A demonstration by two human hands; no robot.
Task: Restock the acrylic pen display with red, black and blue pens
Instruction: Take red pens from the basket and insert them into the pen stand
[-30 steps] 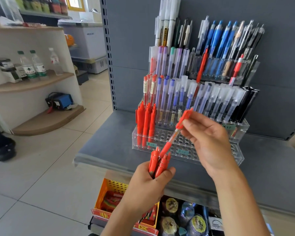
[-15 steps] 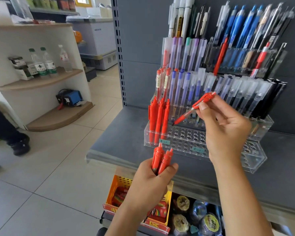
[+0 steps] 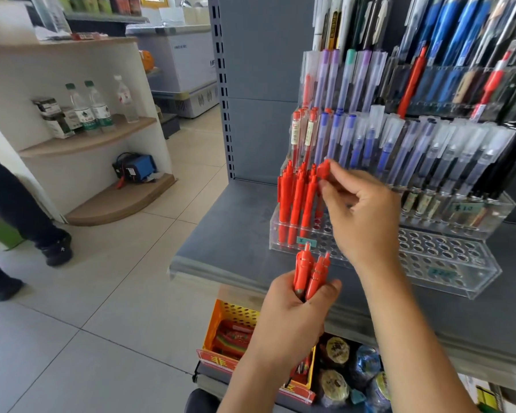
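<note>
Your right hand [image 3: 361, 216] pinches the top of a red pen [image 3: 323, 171] and is lowering it into the front-left corner of the acrylic display [image 3: 447, 265], just beside the red pens already standing [image 3: 295, 204] there; its lower end is hidden behind them, so you cannot tell from here whether the tip has found a hole. If it hasn't, the pen may land on the perforated plate between holes and lean or slide when you let go. It sits so close to its neighbours that your fingers could nudge them askew. Your left hand [image 3: 292, 317] is closed around two spare red pens [image 3: 310, 274], upright and only half enclosed; loosen that grip while watching the right and they may slip toward the open yellow box [image 3: 221, 323] below the shelf.
</note>
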